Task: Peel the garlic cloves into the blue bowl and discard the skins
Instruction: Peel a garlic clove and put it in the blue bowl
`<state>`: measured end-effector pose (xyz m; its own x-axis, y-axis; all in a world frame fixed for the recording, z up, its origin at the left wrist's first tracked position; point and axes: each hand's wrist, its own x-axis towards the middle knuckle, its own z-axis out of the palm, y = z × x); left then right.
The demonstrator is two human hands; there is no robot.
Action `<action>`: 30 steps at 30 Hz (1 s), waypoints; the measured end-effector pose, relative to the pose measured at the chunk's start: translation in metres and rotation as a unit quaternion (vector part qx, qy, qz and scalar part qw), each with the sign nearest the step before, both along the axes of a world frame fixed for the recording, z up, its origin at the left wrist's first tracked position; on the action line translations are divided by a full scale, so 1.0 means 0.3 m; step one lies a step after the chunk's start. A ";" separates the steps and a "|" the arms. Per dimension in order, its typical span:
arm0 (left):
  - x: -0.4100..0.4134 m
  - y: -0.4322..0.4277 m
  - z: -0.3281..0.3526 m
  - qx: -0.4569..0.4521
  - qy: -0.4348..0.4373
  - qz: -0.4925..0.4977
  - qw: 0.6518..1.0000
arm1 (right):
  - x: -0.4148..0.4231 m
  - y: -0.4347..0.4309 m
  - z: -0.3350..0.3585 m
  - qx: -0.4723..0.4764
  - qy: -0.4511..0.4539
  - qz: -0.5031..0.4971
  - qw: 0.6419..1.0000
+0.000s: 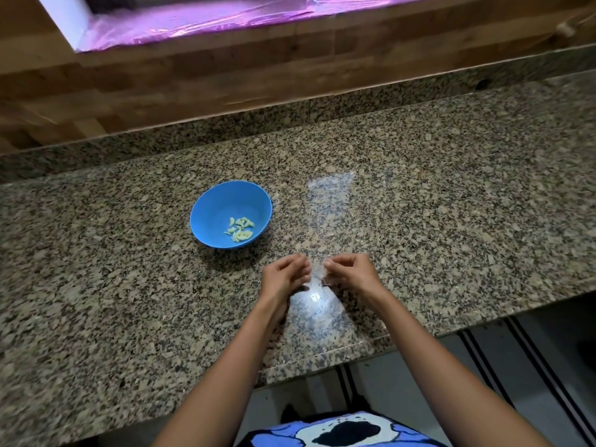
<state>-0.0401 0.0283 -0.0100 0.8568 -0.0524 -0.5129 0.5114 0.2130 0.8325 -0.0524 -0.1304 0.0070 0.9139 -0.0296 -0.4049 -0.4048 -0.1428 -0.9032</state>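
A blue bowl (206,208) stands on the granite counter, left of centre, with several peeled pale garlic cloves (241,230) in its bottom. Nearer to me, my left hand (283,275) and my right hand (350,272) face each other. Both pinch the gathered middle of a clear plastic sheet or bag (317,309) that lies flat on the counter and reaches away from me to about (332,188). A bright glare spot sits on the plastic just below my fingers. Whether garlic skins lie inside the gathered plastic is not visible.
The speckled granite counter (467,204) runs across the view, its front edge (322,372) close to my body. A wooden wall (193,79) rises behind it, with a ledge covered in pink film (200,24) above. Floor with dark stripes (516,366) shows lower right.
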 end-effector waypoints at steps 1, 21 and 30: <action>0.005 0.009 -0.004 0.013 -0.002 0.009 1.000 | -0.001 -0.010 -0.003 -0.082 -0.017 0.002 0.996; -0.031 0.075 -0.011 0.413 -0.166 -0.125 0.887 | -0.006 0.136 -0.073 -0.492 -0.215 0.198 0.820; -0.048 0.061 0.028 0.404 -0.170 -0.010 0.899 | -0.030 0.129 -0.050 -0.315 -0.197 0.094 0.924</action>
<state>-0.0544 0.0467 -0.0016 0.9742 0.2020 -0.1003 0.1959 -0.5374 0.8203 -0.0615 -0.0916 -0.0079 0.9996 0.0287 0.0037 0.0234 -0.7239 -0.6895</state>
